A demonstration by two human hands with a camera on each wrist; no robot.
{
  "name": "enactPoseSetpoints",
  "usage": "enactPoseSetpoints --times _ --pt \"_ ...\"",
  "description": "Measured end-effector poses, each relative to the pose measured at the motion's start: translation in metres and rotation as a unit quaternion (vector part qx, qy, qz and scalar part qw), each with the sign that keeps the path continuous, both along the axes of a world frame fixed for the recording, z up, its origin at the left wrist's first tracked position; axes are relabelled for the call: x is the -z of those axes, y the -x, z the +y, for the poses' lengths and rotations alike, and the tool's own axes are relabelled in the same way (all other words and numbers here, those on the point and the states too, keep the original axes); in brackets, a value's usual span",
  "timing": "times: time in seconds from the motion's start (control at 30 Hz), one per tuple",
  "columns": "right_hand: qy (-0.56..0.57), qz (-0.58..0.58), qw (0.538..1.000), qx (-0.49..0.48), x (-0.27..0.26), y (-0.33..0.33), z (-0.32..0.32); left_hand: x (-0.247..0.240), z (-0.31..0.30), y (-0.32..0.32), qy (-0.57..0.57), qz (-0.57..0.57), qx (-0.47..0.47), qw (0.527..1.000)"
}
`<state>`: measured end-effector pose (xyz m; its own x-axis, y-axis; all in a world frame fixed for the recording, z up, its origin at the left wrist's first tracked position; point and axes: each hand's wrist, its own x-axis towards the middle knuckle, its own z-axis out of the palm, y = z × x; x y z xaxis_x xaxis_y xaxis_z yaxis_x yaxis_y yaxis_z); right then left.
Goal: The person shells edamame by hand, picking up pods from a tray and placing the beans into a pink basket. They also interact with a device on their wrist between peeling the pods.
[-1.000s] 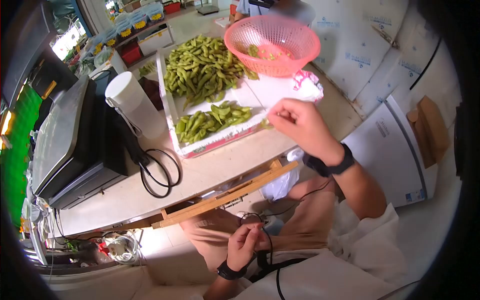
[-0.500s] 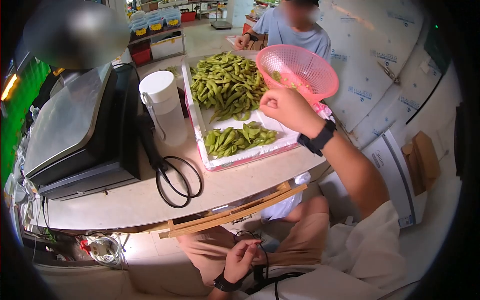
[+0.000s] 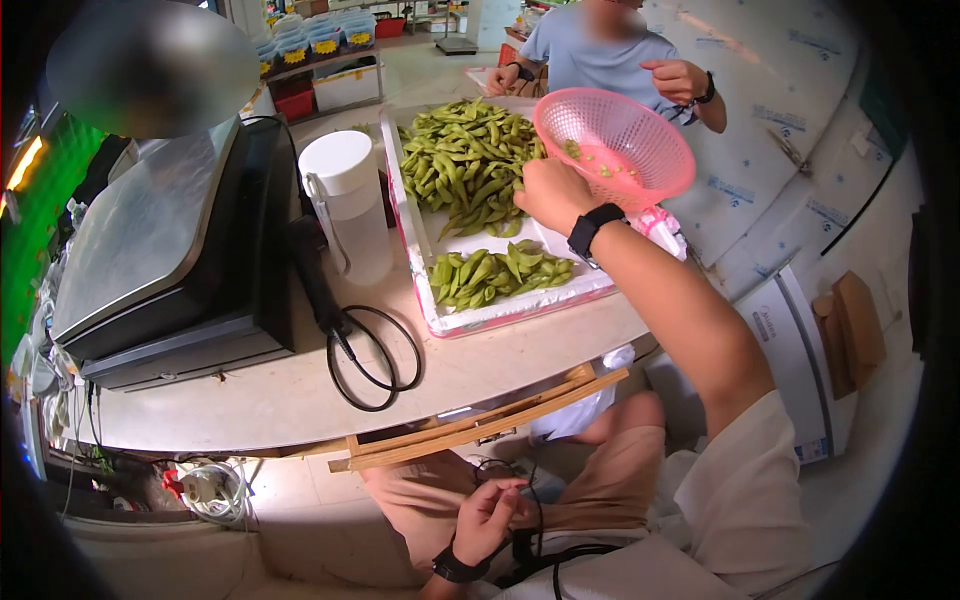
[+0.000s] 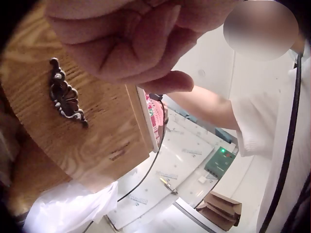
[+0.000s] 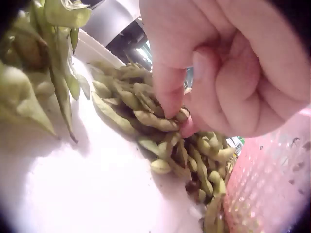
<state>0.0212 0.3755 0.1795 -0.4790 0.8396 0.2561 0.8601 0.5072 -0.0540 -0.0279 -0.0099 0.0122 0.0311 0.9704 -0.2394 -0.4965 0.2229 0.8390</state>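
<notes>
My right hand [image 3: 555,193] reaches over a white foam tray [image 3: 408,215] to the near edge of a big pile of green soybean pods [image 3: 465,150]. In the right wrist view its thumb and forefinger pinch a pod [image 5: 182,115] among the others. A smaller heap of pods [image 3: 495,275] lies at the tray's near end. Just right of the right hand, a pink basket [image 3: 655,140] holds some shelled beans [image 3: 605,168]. Low over my lap is the left hand [image 3: 485,520], loosely curled, with nothing seen in it; a wooden drawer front [image 4: 97,131] is close by it.
Left of the tray stand a white-lidded bottle [image 3: 350,200], a black corded handle [image 3: 318,280] and a flat-topped scale [image 3: 150,240]. The open drawer [image 3: 480,420] juts out below the table's edge. Across the table, a person in a blue shirt [image 3: 590,60] raises one hand.
My right hand has moved forward from beside the tray's near end to the big pile, and its fingers now pinch a pod. The head view has shifted, showing the person opposite. The left hand stays put.
</notes>
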Motion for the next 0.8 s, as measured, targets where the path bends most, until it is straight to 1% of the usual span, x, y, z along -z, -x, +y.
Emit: enactPoseSetpoints --times 0.1,0.13,0.17,0.23,0.27,0.3,0.37,0.43,0.47,0.5,0.53,0.57,0.6,0.63,0.7,0.73,0.77,0.8 --pt "0.007 -0.028 0.999 -0.018 -0.017 -0.006 -0.014 -0.004 0.001 0.004 -0.007 0.016 0.003 1.000" --pt "0.011 -0.035 0.998 -0.042 -0.021 -0.013 -0.017 -0.005 0.001 0.004 -0.005 0.017 0.003 1.000" --pt "0.012 -0.035 0.998 -0.042 -0.024 -0.020 -0.020 -0.007 0.002 0.004 -0.003 0.028 0.004 1.000" --pt "0.027 -0.011 0.997 -0.078 -0.030 -0.036 -0.030 -0.009 0.003 0.003 0.000 0.040 0.008 0.999" --pt "0.054 0.003 0.994 -0.097 -0.036 -0.046 -0.038 -0.011 0.005 0.000 -0.011 0.041 -0.009 0.999" --pt "0.055 0.003 0.994 -0.095 -0.040 -0.054 -0.047 -0.011 0.006 -0.003 -0.023 0.042 -0.026 0.999" --pt "0.059 0.093 0.987 -0.116 -0.046 -0.071 -0.072 -0.010 0.005 -0.003 -0.014 0.039 -0.006 0.999" --pt "0.106 0.160 0.975 -0.107 -0.055 -0.084 -0.105 -0.011 0.005 -0.004 -0.004 0.038 0.014 0.999" --pt "0.137 0.148 0.975 -0.089 -0.062 -0.089 -0.124 -0.014 0.005 -0.004 0.005 0.043 0.020 0.999" --pt "0.135 0.173 0.969 -0.112 -0.053 -0.099 -0.136 -0.017 0.007 -0.006 0.014 0.049 0.025 0.998" --pt "0.129 0.224 0.955 -0.143 -0.044 -0.108 -0.153 -0.020 0.007 -0.009 0.016 0.052 0.027 0.998" --pt "0.165 0.229 0.948 -0.147 -0.040 -0.116 -0.172 -0.024 0.008 -0.013 -0.006 0.049 0.007 0.999" --pt "0.256 0.274 0.910 -0.178 -0.023 -0.131 -0.208 -0.027 0.010 -0.020 -0.027 0.050 -0.013 0.998" --pt "0.273 0.254 0.904 -0.210 -0.006 -0.140 -0.222 -0.029 0.012 -0.023 -0.025 0.054 -0.010 0.998" --pt "0.322 0.299 0.872 -0.215 0.032 -0.149 -0.253 -0.031 0.015 -0.029 -0.109 0.023 -0.039 0.993" --pt "0.338 0.320 0.860 -0.211 0.049 -0.152 -0.266 -0.026 0.015 -0.032 -0.120 0.012 -0.037 0.992" --pt "0.341 0.331 0.857 -0.201 0.056 -0.153 -0.277 -0.020 0.014 -0.034 -0.128 0.001 -0.037 0.991" --pt "0.337 0.347 0.855 -0.186 0.070 -0.156 -0.286 -0.024 0.019 -0.037 -0.135 0.024 -0.029 0.990"
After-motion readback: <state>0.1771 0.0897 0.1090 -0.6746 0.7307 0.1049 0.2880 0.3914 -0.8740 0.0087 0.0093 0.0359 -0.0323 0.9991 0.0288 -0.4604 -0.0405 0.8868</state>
